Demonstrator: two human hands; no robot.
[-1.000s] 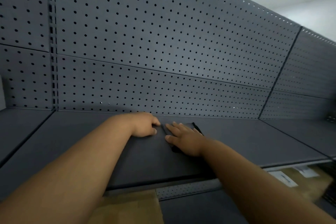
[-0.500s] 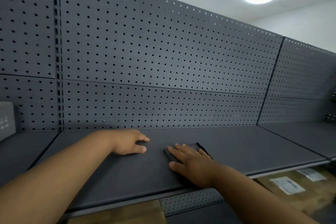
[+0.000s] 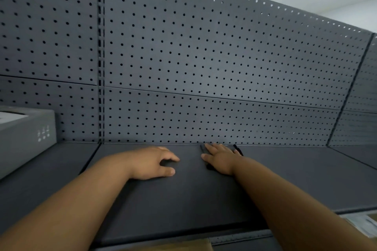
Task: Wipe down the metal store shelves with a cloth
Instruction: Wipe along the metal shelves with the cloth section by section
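Dark cloth under right hand, fingers flat; left hand loosely curled, seemingly empty.

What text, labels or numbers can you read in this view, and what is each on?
Nothing here is legible.
Grey box at the left: small white marks on its side, too small to read.
Paper label at the lower right edge: print blurred, unreadable.
Pegboard panels: no text.

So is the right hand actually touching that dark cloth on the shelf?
Touching. The head view shows the right hand lying flat on the cloth, fingers straight, with its dark edges showing beside them.
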